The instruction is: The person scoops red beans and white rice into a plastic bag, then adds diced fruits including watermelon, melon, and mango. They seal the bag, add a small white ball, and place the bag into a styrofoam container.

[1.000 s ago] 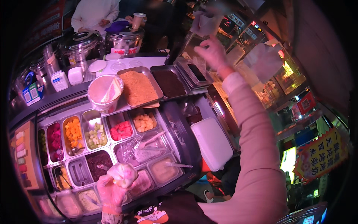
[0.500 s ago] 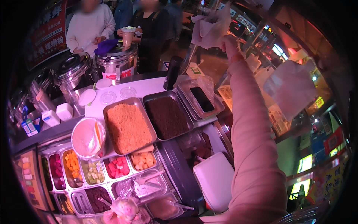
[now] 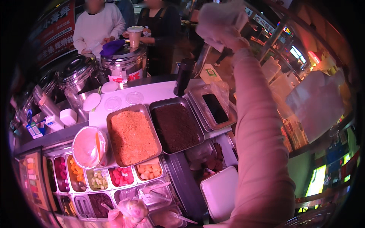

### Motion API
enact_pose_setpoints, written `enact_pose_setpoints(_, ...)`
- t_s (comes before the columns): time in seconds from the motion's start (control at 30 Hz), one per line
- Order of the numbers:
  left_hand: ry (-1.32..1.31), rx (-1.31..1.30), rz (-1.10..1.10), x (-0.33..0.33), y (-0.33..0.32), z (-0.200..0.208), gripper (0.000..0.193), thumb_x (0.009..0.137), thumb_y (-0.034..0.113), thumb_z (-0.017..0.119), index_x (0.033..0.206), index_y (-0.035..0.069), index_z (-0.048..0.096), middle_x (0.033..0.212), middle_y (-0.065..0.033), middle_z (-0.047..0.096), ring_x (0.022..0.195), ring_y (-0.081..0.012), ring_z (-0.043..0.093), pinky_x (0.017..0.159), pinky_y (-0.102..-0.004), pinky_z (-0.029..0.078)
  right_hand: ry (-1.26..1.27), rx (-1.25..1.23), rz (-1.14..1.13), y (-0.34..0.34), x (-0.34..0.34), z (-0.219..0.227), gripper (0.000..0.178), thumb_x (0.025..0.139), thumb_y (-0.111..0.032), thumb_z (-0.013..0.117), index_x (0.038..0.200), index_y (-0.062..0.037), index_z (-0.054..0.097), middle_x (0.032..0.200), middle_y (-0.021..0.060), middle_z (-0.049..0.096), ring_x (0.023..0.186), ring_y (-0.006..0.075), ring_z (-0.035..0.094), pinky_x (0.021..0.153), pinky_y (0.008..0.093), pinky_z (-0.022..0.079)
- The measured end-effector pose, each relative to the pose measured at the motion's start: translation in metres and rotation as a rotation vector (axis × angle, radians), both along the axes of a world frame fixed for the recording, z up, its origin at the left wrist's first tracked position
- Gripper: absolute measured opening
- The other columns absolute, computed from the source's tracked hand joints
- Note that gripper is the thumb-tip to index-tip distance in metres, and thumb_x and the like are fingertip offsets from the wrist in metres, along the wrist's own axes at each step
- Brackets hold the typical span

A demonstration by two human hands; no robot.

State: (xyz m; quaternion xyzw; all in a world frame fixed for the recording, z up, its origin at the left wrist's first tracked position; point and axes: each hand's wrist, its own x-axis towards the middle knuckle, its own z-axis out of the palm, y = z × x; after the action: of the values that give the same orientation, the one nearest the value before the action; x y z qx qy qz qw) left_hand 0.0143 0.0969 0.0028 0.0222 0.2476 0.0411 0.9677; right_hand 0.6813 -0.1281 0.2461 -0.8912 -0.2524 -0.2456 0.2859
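My right arm stretches up and forward, and my right hand is closed on a pale, thin plastic bag, blurred by motion. Folds of the bag cover part of the fingers. Low in the view, my left hand is curled up over the metal topping tubs; a shiny, whitish film covers it, and what it holds, if anything, I cannot make out. Close by it are a tub of dark topping with a spoon and a tub with crumpled clear film.
A tray of orange crumbs and a tray of dark crumbs lie mid-counter, with a white bucket to their left. A phone rests on stacked trays. Beyond stand a black bottle, steel drums and people.
The whole view has shifted slightly. The bag in my right hand has swung and bunched up around the fingers. My left hand stays low over the tubs.
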Motion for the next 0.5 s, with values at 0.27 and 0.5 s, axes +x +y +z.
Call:
enact_pose_setpoints(0.27,-0.126,-0.144,0.017,-0.04,0.001,0.011,0.062,0.087,0.015,0.066,0.142,-0.007,0.047,0.147,-0.0333,0.048,0.136,-0.0588,0.047,0.102,-0.0834,0.042,-0.406,-0.269,-0.215,-0.022,-0.065,0.013,0.028,0.09,-0.01,0.06,0.118,-0.0043,0.064,0.101,0.0157,0.069,0.09,0.0361,0.068,0.081,0.0465,0.053)
enact_pose_setpoints(0.5,-0.19,0.378,-0.236,-0.057,0.028,0.033,0.056,0.105,0.044,0.05,0.124,-0.007,0.061,0.126,-0.0232,0.067,0.113,-0.0358,0.069,0.099,-0.0499,0.057,0.503,0.07,0.816,0.045,-0.418,-0.129,0.039,0.092,-0.009,0.079,0.126,0.0045,0.066,0.116,0.0155,0.071,0.092,0.0174,0.073,0.082,0.0317,0.061)
